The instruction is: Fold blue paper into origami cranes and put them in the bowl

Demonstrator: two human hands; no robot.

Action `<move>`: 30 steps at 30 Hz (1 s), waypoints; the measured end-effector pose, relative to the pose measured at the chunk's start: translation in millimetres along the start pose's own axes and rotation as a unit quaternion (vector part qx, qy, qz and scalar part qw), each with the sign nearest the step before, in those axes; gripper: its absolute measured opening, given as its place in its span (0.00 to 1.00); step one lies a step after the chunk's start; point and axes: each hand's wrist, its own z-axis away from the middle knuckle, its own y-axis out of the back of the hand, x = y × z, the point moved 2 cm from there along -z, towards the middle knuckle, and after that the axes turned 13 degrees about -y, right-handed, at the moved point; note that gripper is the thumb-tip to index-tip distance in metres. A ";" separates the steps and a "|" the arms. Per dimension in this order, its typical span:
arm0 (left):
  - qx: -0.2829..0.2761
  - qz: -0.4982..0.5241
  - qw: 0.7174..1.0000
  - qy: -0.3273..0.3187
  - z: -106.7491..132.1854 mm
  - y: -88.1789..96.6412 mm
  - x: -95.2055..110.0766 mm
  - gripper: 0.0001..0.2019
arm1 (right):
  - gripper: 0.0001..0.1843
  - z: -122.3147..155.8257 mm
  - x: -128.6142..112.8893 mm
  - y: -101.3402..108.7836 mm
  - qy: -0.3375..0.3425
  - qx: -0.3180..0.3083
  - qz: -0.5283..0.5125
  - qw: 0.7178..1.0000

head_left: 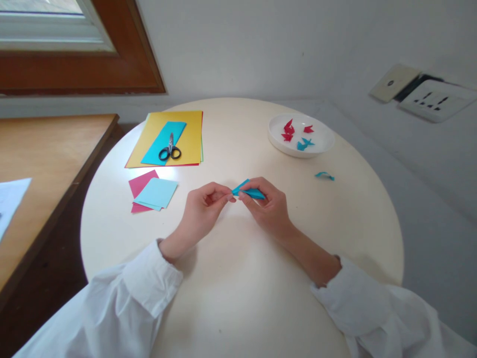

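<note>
Both my hands meet over the middle of the round cream table [242, 278]. My right hand [266, 204] is closed around a small folded piece of blue paper [246, 190], which sticks out to the left of its fingers. The fingertips of my left hand [206, 204] are curled together in a pinch at the paper's left tip. Both wrists rest low on the tabletop, in white sleeves.
A white plate [320, 144] at the back right holds small red and blue folded pieces. A blue scrap [324, 175] lies near it. Black scissors [170, 150] sit on yellow and blue sheets [190, 134]; light blue and pink squares [156, 194] lie nearby. A wooden desk [44, 164] stands left.
</note>
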 end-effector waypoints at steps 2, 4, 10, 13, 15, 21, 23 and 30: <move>0.000 -0.004 1.000 0.021 -1.2 0.1 2.0 0.04 | 0.01 0.0 -0.3 0.3 0.012 0.002 0.010 1.000; 0.003 -0.003 0.999 0.046 -2.0 0.2 4.1 0.05 | 0.01 -0.1 -1.1 0.8 0.024 0.004 0.022 0.999; 0.009 0.051 0.991 0.121 -2.9 -0.6 6.9 0.07 | 0.02 0.4 -1.1 2.0 0.030 0.002 0.046 0.999; 0.008 0.092 0.983 0.156 -2.0 -1.4 4.0 0.07 | 0.03 1.3 -2.3 2.1 0.042 0.006 0.069 0.997; 0.010 0.117 0.978 0.172 -1.1 -1.8 1.5 0.07 | 0.03 2.1 -4.0 2.1 0.056 0.011 0.085 0.995; 0.014 0.169 0.966 0.194 0.0 -0.6 -1.2 0.08 | 0.03 3.0 -4.3 3.9 0.066 0.017 0.088 0.994; 0.021 0.182 0.963 0.200 -0.7 0.7 -0.1 0.09 | 0.03 2.4 -2.1 5.4 0.051 0.020 0.077 0.996; -0.006 0.210 0.956 0.204 -1.2 0.7 4.4 0.11 | 0.03 1.4 -1.7 7.2 0.046 0.022 0.073 0.996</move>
